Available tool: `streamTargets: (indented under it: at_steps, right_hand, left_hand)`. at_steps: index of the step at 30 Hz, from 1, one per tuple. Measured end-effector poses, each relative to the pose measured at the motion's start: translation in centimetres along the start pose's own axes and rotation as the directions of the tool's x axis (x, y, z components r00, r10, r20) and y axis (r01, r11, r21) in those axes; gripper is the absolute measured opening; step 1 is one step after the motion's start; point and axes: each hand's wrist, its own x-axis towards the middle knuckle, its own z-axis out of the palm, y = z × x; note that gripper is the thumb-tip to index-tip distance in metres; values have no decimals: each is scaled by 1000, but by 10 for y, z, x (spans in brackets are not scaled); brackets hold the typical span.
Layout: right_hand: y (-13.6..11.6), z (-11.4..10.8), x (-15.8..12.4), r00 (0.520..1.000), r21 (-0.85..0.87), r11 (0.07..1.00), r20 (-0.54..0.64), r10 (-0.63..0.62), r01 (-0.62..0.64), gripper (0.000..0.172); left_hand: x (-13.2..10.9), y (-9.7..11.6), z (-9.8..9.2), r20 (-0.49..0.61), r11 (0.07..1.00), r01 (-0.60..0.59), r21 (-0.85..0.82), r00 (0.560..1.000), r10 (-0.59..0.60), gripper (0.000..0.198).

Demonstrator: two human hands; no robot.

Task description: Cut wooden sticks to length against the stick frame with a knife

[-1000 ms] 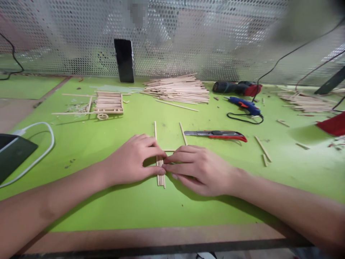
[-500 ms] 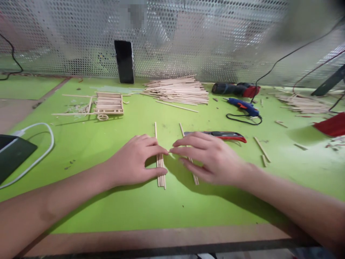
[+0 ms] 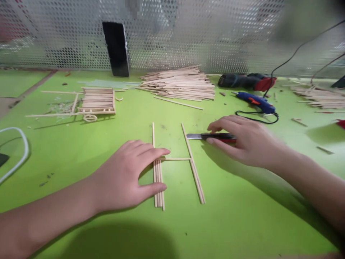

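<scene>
My left hand (image 3: 126, 174) lies over a small bundle of thin wooden sticks (image 3: 159, 187), thumb and forefinger spread apart across them. From under the forefinger a crosswise stick (image 3: 176, 159) reaches to a pair of slanted sticks (image 3: 196, 176) on the right. My right hand (image 3: 244, 140) hovers around a black-and-red utility knife (image 3: 221, 136), with its thumb and fingers apart on either side of the handle. The knife lies flat, its blade out and close to the slanted sticks. Part of its handle is hidden by the hand.
A small stick-built cart (image 3: 98, 100) stands at the back left. Behind are a large pile of sticks (image 3: 179, 84), an upright phone (image 3: 116, 50), a blue glue gun (image 3: 256, 102) with its cord, and a black-and-red tool (image 3: 246, 82). A white cable (image 3: 25, 147) curves at the left.
My right hand has left the crosswise stick and moved right to the utility knife. The crosswise stick now shows between the two stick groups. My left hand stays on the bundle; the view has shifted.
</scene>
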Motion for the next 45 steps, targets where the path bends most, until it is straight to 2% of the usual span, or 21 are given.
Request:
streamTargets:
  at_steps: [4,10,16,21,24,27,28,30,33,35,40,43,45]
  right_hand:
    - [1,0,3,996,53,998,79,-30,26,42]
    - [2,9,7,998,99,994,48,-47,43,34]
    - [6,13,1,999,93,995,2,41,-41,28]
    - [5,8,-5,995,28,994,-4,104,-104,24]
    - [-1,3,-4,990,6,992,-64,126,-125,20]
    - [-11,0,-5,965,63,988,-212,154,-143,21]
    - [-15,-1,-5,957,72,991,-259,128,-113,20]
    - [-24,-3,-7,949,61,997,-316,-17,39,15]
    - [-40,-8,-11,922,69,950,-272,-277,306,11]
    - [-52,-10,-14,909,131,911,-208,-360,391,11]
    - [-82,-8,-19,915,337,855,-59,-400,395,19]
    - [-92,-4,-20,898,428,815,18,-440,391,30]
    - [-95,-2,-21,893,465,798,32,-449,384,29]
  left_hand:
    - [-4,5,2,-21,998,55,34,998,-54,60]
    - [-8,10,3,-40,994,80,78,996,-77,55]
    - [-8,7,4,-47,997,31,74,999,-28,53]
    - [-6,8,3,-44,998,48,44,998,-46,51]
    - [-4,8,1,-27,999,37,22,999,-36,46]
    - [0,6,-3,6,1000,-2,20,1000,2,29]
    - [1,6,-4,12,1000,-18,25,1000,17,25]
    - [2,4,-5,19,999,-39,30,999,39,25]
    - [3,4,-6,31,999,-34,21,999,33,27]
    - [3,5,-6,29,1000,-21,19,999,21,28]
    - [2,7,-4,3,999,-14,51,1000,13,30]
    - [1,7,-4,-6,998,-30,56,1000,31,35]
    - [1,6,-4,-9,997,-48,56,999,48,38]
